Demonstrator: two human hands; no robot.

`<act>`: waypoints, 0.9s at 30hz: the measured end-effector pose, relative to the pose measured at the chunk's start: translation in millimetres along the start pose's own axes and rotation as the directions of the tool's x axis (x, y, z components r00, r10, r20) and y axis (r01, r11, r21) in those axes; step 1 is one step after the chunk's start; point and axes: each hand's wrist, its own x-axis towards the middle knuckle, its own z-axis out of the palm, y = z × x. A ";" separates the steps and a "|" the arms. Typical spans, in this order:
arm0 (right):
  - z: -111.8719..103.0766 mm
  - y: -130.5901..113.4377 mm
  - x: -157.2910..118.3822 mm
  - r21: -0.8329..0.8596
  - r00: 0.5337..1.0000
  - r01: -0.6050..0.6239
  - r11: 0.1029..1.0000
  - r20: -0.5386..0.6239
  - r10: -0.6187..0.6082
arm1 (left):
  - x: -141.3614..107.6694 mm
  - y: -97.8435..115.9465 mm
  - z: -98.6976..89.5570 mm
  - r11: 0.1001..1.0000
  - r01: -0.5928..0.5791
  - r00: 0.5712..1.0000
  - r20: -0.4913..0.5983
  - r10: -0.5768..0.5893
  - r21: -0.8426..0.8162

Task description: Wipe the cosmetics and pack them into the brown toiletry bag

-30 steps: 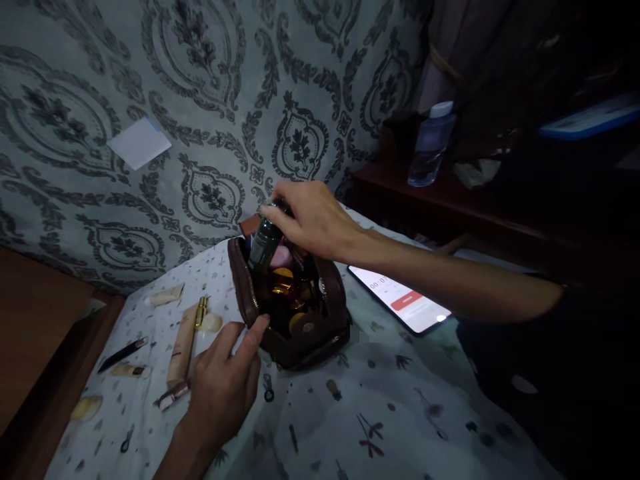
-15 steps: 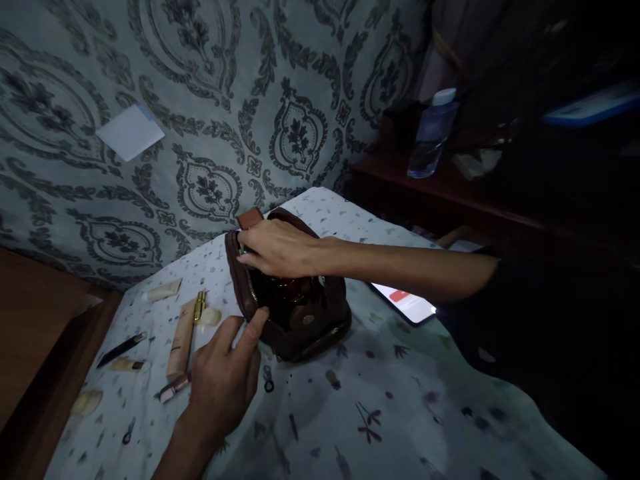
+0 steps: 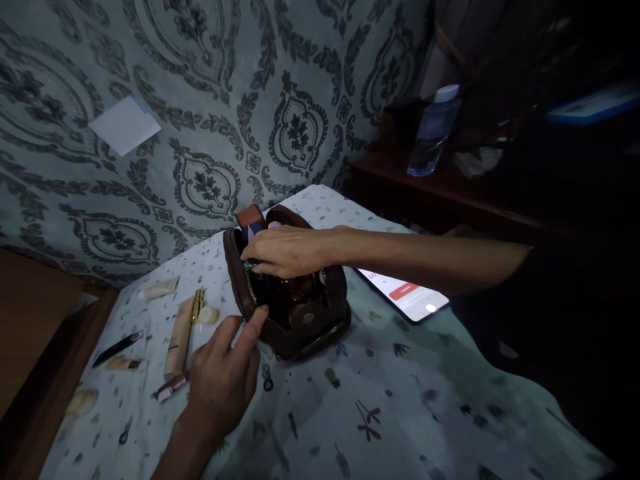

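Observation:
A brown cosmetic bag (image 3: 300, 343) lies unzipped on the patterned sheet, with its dark inside facing up. My left hand (image 3: 225, 373) grips the near left rim, one digit hooked over the zip edge and the others curled outside. Over the opening, my right hand (image 3: 283, 253) reaches in from the right with its fingers bent downward. Something small and greenish shows by its fingertips; what it is I cannot make out. Blue and pinkish items stand behind that hand inside the bag, and shiny reddish things lie deeper down.
Left of the bag lie a beige tube (image 3: 179, 340), a gold vial (image 3: 198, 305), a lip gloss tube (image 3: 173, 387), a smaller tube (image 3: 163, 287) and a dark pencil-like item (image 3: 117, 349). A lit phone (image 3: 413, 300) rests under my right forearm. A water bottle (image 3: 434, 133) stands on the dark red nightstand (image 3: 380, 167).
My right hand has drawn back slightly to the right and lower, uncovering blue and pinkish items in the bag. My left hand keeps its place on the rim. More of the phone shows.

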 end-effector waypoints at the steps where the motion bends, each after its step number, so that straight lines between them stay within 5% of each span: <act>1: -0.3 -0.3 -0.7 -0.009 1.000 -0.006 1.000 -0.004 0.006 | 0.0 -0.1 0.2 1.000 0.002 1.000 -0.002 -0.002 0.000; 10: -0.1 -12.6 6.6 -0.089 0.994 -0.075 0.993 0.068 0.082 | -0.2 -1.0 -0.1 1.000 -0.013 1.000 0.020 0.013 0.015; 27: 4.0 -9.3 14.0 -0.037 0.979 -0.197 0.980 0.035 0.199 | 0.3 1.0 -1.0 0.998 0.027 0.998 0.054 -0.023 -0.063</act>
